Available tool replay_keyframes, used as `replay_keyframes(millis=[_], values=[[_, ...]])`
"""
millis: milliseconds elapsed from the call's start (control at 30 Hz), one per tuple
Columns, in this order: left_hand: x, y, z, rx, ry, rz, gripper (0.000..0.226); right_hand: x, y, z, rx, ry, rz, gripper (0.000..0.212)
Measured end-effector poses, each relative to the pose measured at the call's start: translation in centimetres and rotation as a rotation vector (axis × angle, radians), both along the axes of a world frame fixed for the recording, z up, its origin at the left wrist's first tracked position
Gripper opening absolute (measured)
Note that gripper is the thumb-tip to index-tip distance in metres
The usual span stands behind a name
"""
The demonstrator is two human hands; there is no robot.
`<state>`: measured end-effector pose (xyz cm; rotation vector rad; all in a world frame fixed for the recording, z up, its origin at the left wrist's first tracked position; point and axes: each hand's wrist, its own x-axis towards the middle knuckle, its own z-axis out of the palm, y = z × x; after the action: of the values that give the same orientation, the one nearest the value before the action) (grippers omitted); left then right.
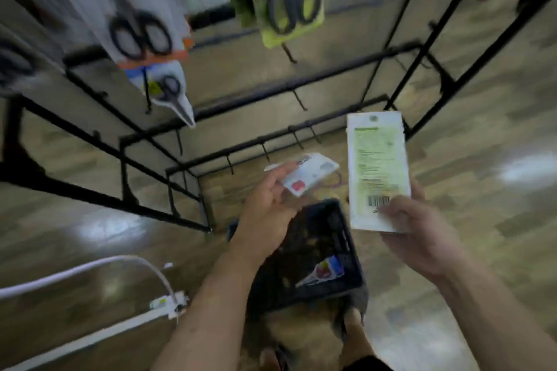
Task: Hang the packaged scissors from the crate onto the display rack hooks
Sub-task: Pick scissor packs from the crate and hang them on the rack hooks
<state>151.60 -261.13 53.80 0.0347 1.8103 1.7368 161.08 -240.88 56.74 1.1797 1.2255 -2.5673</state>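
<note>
Above crate (316,250), white-and-green scissors pack (378,172), barcode showing

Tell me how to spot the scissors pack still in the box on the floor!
Look down at the wooden floor for the dark crate between the person's arms. One small pack lies inside, toward its right side. No hand touches it, unlike the red-patch pack in the left hand and the tall barcode pack in the right hand; it is wedge-shaped, white with a blue and red end.
</note>
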Motion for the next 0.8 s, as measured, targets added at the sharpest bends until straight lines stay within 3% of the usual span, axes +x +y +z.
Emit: replay_keyframes(millis=[100,267,367,433,500,533,600,667,700,800], values=[[-1.3,-0.3,10.7,0.024,0.233,0.088,0.058,-1.3,-0.8,9.4,0.054,0.213,0.074,0.067],[-1.2,-0.8,25.1,0.107,0.671,0.353,0.011,-0.2,-1.4,20.9,-0.069,0.471,0.186,0.045],[-0.6,-1.5,30.3,0.059,0.827,0.439,0.014,0.8,-1.4,24.3,-0.173,0.573,0.18,0.063],[-0.1,-2.0,32.7,0.004,0.955,0.495,0.027,1.1,-1.2,25.4,-0.279,0.613,0.206,0.057],[0.5,-2.6,34.6,0.031,0.968,0.558,0.028,1.0,-1.4,26.2,-0.387,0.672,0.321,0.055],[0.9,-2.9,35.4,0.066,0.934,0.572,0.022,1.0,-1.5,26.3,-0.394,0.697,0.352,0.065],[1.6,-3.3,36.4,0.105,0.885,0.588,0.017,1.1,-1.7,26.6,-0.225,0.743,0.39,0.088],[2.0,-3.7,36.7,0.104,0.891,0.605,0.016,1.2,-2.8,27.3,0.016,0.756,0.356,0.095],[2.2,-3.8,37.0,0.108,0.895,0.617,0.016,1.3,-3.4,27.7,0.078,0.762,0.324,0.089],[2.9,-4.4,37.2,0.095,0.862,0.613,0.019,0.8,-4.9,27.9,0.288,0.72,0.232,0.041]])
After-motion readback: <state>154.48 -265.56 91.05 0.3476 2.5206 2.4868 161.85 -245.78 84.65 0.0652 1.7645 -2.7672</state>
